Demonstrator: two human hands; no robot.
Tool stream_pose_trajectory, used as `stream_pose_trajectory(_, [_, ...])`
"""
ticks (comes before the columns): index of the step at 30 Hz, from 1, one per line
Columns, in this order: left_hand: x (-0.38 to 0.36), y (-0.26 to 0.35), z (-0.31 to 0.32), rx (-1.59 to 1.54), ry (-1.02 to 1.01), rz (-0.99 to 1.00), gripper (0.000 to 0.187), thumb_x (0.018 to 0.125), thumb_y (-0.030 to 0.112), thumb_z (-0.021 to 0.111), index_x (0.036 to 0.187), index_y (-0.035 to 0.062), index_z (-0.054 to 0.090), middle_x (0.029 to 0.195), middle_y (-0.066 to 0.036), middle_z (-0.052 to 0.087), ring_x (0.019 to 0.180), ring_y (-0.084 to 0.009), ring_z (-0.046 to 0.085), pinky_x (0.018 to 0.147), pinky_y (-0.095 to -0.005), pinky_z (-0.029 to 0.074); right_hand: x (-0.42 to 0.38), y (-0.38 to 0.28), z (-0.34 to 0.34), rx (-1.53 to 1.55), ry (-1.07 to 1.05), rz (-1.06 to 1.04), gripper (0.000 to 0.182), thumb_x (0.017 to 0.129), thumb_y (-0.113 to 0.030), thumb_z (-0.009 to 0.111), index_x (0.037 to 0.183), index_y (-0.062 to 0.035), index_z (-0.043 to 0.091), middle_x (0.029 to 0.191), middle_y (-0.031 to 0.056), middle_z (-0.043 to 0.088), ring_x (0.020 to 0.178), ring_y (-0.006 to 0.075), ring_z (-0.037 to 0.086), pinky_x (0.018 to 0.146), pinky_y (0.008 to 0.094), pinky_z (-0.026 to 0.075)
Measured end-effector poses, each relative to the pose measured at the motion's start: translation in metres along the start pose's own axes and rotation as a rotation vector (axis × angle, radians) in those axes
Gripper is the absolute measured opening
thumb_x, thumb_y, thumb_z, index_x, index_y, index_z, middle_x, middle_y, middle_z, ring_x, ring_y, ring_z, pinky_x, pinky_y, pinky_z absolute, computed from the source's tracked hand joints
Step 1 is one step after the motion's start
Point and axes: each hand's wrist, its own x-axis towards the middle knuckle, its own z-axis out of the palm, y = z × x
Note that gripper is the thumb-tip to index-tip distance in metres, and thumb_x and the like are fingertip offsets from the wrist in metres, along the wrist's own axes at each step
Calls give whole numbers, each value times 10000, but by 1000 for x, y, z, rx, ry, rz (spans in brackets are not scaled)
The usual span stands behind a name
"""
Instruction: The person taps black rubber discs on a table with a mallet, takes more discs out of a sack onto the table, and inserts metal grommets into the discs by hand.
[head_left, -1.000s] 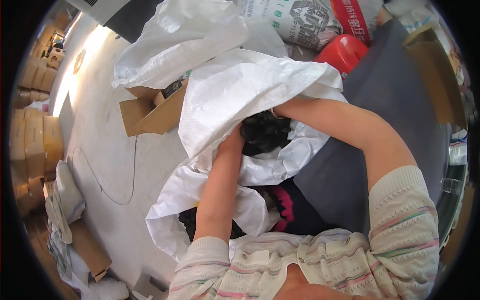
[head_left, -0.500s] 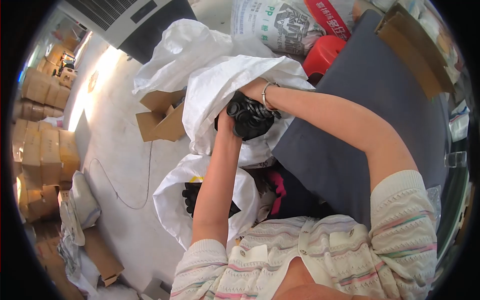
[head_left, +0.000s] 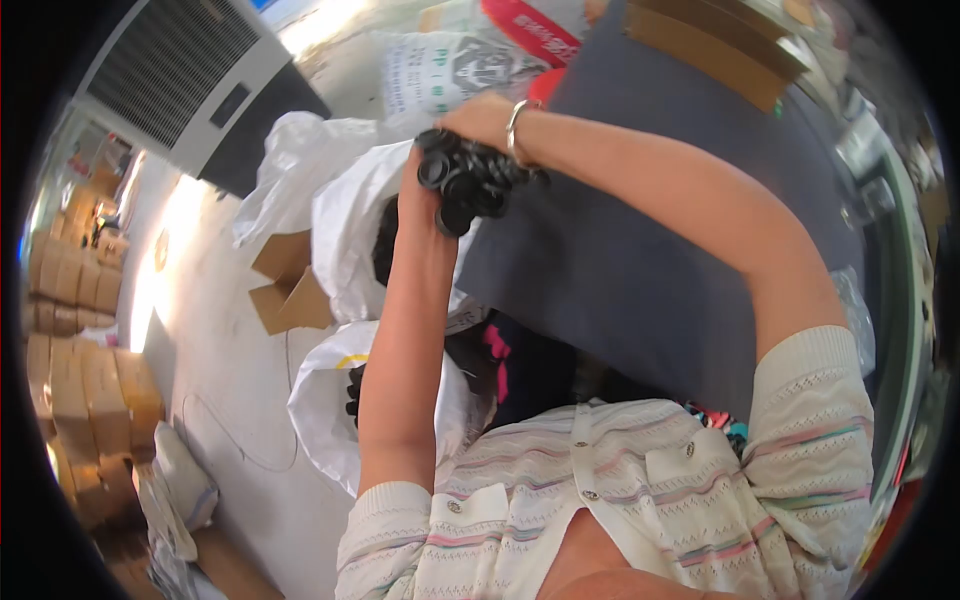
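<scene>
A bunch of black round plastic parts (head_left: pixel 465 180) is held up between my two hands, above the blue-grey tabletop's left edge. My left hand (head_left: pixel 421 205) cups the bunch from the left and below, its fingers mostly hidden behind the parts. From the far side my right hand (head_left: pixel 480 118), with a bracelet at the wrist, closes over them. Just left of and below the bunch stands an open white woven sack (head_left: pixel 345 205) with dark contents. Nearer my body is a second white sack (head_left: pixel 322 400), also holding black parts and partly covered by my left forearm.
The blue-grey tabletop (head_left: pixel 650 220) spans the right side, with a cardboard piece (head_left: pixel 705 45) at its far end. An open carton (head_left: pixel 290 290) sits on the floor beside the sacks. Stacked boxes (head_left: pixel 90 390) line the left; a grey-and-black appliance (head_left: pixel 200 90) stands at the back.
Both hands have lifted the black parts out of the far white sack's mouth and carried them toward the tabletop. The view has shifted to the right.
</scene>
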Motion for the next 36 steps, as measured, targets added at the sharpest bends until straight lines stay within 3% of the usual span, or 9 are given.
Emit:
stream_pose_trajectory(2, [14, -21, 40, 25, -203, -60, 401, 955, 382, 457, 1054, 19, 596, 930, -155, 660, 783, -266, 677, 640, -388, 595, -48, -7, -52, 996, 132, 771, 367, 888, -328, 616, 1011, 8, 696, 977, 74, 690, 880, 180, 645, 754, 338, 522])
stream_pose_trajectory(5, [23, -90, 95, 89, -268, -36, 325, 963, 332, 468, 1025, 39, 595, 944, -106, 657, 815, -212, 671, 689, -335, 577, -113, 51, -69, 1085, 314, 858, 337, 876, -308, 647, 1000, 1, 701, 892, 63, 698, 705, 140, 649, 621, 286, 533])
stream_pose_trajectory(11, [63, -243, 170, 77, -201, -302, 279, 923, 269, 538, 1037, 25, 609, 941, -90, 655, 813, -178, 660, 681, -302, 555, -249, 135, -90, 890, 519, 1152, 336, 848, -324, 674, 914, 5, 698, 828, 79, 682, 673, 164, 651, 611, 303, 527])
stream_pose_trajectory(16, [79, -296, 205, 348, -36, -241, 170, 858, 145, 606, 963, 12, 623, 939, -104, 650, 843, -184, 647, 685, -305, 537, -309, 174, -76, 1044, 761, 1097, 293, 857, -256, 671, 939, 25, 693, 911, 77, 685, 746, 156, 650, 649, 295, 522])
stream_pose_trajectory(23, [91, -308, 202, 904, -92, 118, 377, 740, 85, 707, 1097, -25, 659, 968, -117, 670, 828, -186, 640, 723, -314, 516, -327, 219, -37, 1078, 893, 1109, 254, 867, -167, 655, 1076, -30, 698, 985, 73, 686, 931, 147, 626, 767, 276, 510])
stream_pose_trajectory(26, [100, -296, 194, 1162, -177, 161, 415, 689, 87, 741, 1097, 31, 689, 958, -110, 686, 820, -190, 647, 732, -316, 514, -342, 238, -27, 827, 827, 1041, 274, 888, -134, 615, 1139, -42, 675, 1093, 89, 666, 1046, 177, 599, 818, 307, 509])
stream_pose_trajectory(29, [103, -279, 186, 1436, -208, 243, 377, 632, 99, 760, 1008, 120, 742, 909, -100, 697, 803, -199, 653, 750, -319, 513, -353, 220, -44, 1043, 777, 1147, 311, 909, -121, 572, 1203, -42, 637, 1207, 104, 623, 1153, 215, 552, 900, 370, 487])
stream_pose_trajectory(32, [108, -267, 173, 1641, -328, 306, 370, 637, 148, 763, 1006, 133, 744, 895, -116, 699, 807, -233, 662, 771, -331, 513, -368, 215, -50, 869, 670, 1153, 355, 926, -154, 546, 1269, -78, 601, 1277, 115, 579, 1108, 231, 575, 961, 443, 456])
stream_pose_trajectory(36, [103, -243, 160, 1924, -428, 418, 330, 685, 241, 723, 1009, 183, 748, 1157, -136, 638, 994, -265, 638, 882, -355, 498, -392, 228, -49, 684, 470, 1200, 348, 912, -172, 547, 1243, -97, 621, 1226, 131, 621, 1122, 289, 587, 933, 414, 479])
